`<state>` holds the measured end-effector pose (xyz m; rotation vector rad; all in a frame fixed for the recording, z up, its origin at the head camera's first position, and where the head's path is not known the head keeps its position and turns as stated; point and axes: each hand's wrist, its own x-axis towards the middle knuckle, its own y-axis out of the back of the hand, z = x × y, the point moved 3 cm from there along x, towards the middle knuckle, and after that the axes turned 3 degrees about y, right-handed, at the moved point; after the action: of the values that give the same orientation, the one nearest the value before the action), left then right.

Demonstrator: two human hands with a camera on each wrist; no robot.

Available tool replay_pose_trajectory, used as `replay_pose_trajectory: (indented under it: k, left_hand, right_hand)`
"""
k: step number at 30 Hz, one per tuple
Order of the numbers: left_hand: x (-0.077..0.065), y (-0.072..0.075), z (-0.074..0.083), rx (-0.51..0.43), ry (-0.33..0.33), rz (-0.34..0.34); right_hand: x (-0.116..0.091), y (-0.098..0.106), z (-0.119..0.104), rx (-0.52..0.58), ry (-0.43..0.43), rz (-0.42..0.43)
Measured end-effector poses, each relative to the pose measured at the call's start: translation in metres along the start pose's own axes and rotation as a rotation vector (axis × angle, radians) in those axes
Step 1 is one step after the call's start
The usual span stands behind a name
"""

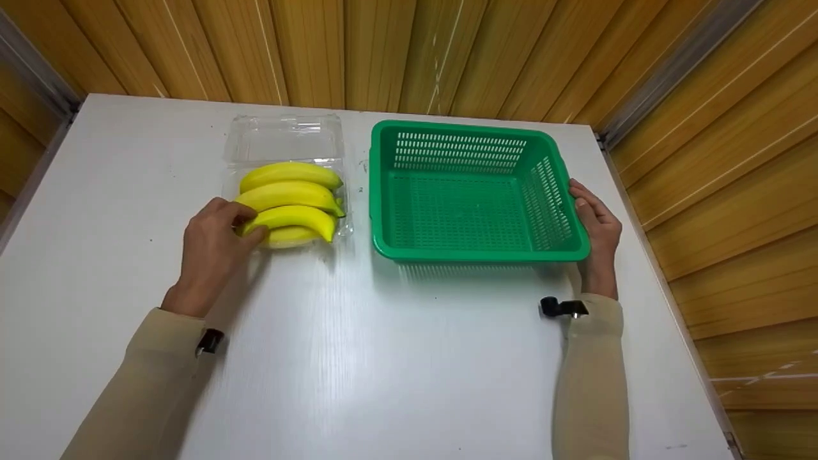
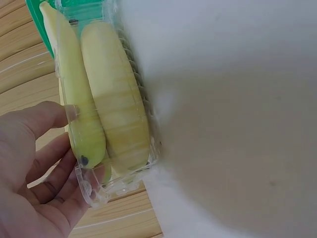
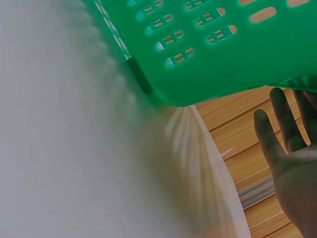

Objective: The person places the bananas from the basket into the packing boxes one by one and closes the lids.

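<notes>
Several yellow bananas lie side by side in a clear plastic clamshell box, its lid folded back. My left hand pinches the left end of a banana near the front, thumb on the near side and fingers beyond. In the left wrist view the thumb lies against that banana by the box edge, with another banana beside it. A green perforated basket stands to the right. At its right rim my right hand touches the outside; the right wrist view shows straight fingers under the rim.
Both the box and the basket stand on a white table, towards its back edge. Wood-patterned panels rise behind the table and along its right side. A small black camera is fixed at the left cuff.
</notes>
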<state>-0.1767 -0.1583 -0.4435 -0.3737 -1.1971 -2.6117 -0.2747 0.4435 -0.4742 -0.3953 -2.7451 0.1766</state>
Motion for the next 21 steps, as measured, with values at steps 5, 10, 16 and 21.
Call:
replay_pose_trajectory:
  k: [5, 10, 16, 21]
  left_hand:
    - [0.0008, -0.0015, -0.0003, 0.02, -0.01, 0.014]
    - [0.0014, -0.0024, 0.0006, 0.013, 0.009, 0.0]
    - [-0.0001, -0.0034, 0.0008, 0.004, 0.018, 0.017]
    - [-0.0045, -0.006, 0.003, 0.027, -0.053, 0.106]
  right_hand:
    - [-0.0004, 0.0004, -0.0001, 0.026, -0.037, 0.01]
    - [-0.0012, 0.0012, -0.0012, 0.064, -0.127, 0.032]
    - [-0.0019, 0.0016, -0.0004, 0.06, -0.137, 0.026]
    - [-0.0023, 0.0, 0.0, 0.06, -0.129, 0.022]
